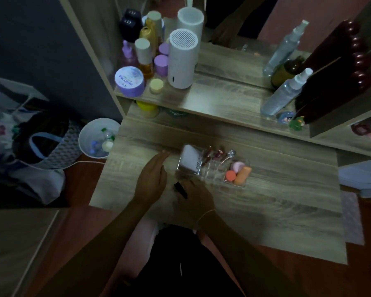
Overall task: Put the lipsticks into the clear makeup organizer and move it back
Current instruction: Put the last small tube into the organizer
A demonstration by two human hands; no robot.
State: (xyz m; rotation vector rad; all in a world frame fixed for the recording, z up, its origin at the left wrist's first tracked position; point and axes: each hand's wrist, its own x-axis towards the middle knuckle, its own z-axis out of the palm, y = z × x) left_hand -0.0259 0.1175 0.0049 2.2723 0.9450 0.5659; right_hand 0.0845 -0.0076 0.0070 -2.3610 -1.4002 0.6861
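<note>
So my right hand (196,197) is curled around a dark lipstick (180,190), a slim black tube lying at a slant across the fingers, with its far end poking out toward the left hand. The grip looks loose-ish, fingers bent over the tube rather than a tight fist, though it's dim and a bit blurry so I can't make out exactly where each fingertip sits. There's a thin band around that wrist.

My left hand (152,179) is just beside it, flat and relaxed with the fingers stretched out forward, holding nothing. Its fingertips reach toward the left end of the clear makeup organizer (212,170); I can't tell if they actually touch it.

The organizer sits on the wooden desk (266,200) right in front of both hands, nearly touching the right one. In its left compartment there's a white box (190,160) standing tilted. The middle slots at the back already have a few lipsticks (215,154) with reddish tops, plus something shiny next to them. The right compartment holds makeup sponges (238,171): pink, red-orange and a paler orange one.

Further out, the raised shelf (212,99) behind carries a white cylinder with a slotted top (182,58), a purple jar (129,81) and a bunch of bottles on the left, and a spray bottle (284,93) on the right. A white bin (99,138) sits on the floor off the desk's left edge.
</note>
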